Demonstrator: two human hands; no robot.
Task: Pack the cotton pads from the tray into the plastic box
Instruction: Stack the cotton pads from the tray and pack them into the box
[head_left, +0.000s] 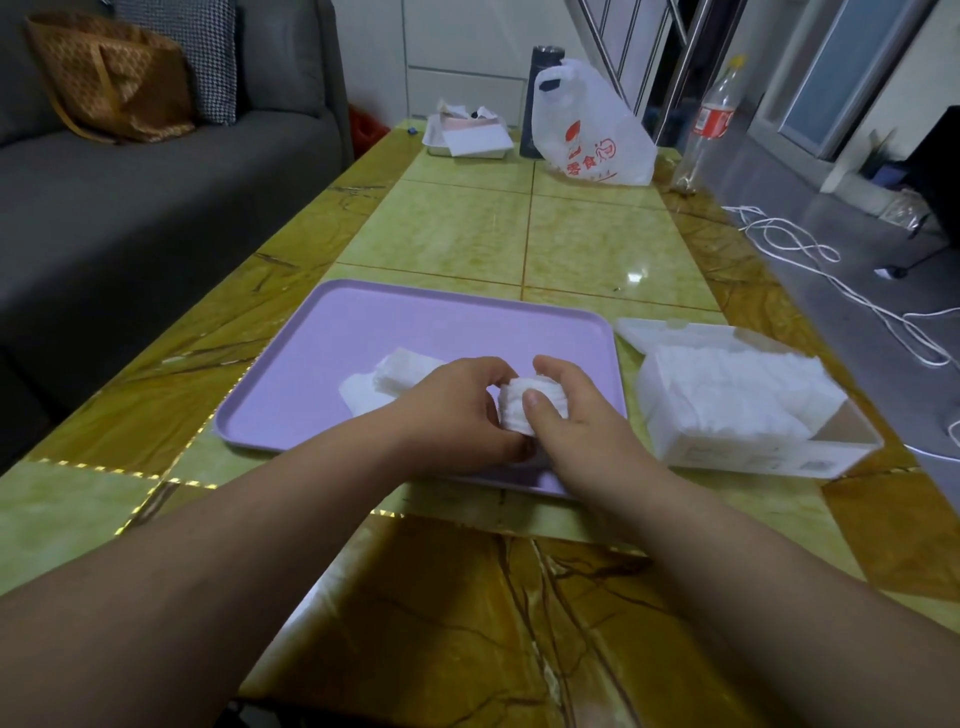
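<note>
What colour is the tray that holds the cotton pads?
The tray is pale lilac; the head view shows it best.

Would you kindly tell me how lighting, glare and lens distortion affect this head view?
Head view: dim light; the wide lens bows the table edges and stretches the forearms; a glare spot sits on it beyond the tray; pads in the plastic box wash into one white mass; the stack of pads between left hand and right hand looks soft.

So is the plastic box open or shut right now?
Open: the box has its lid flipped back, and cotton pads show inside.
</note>
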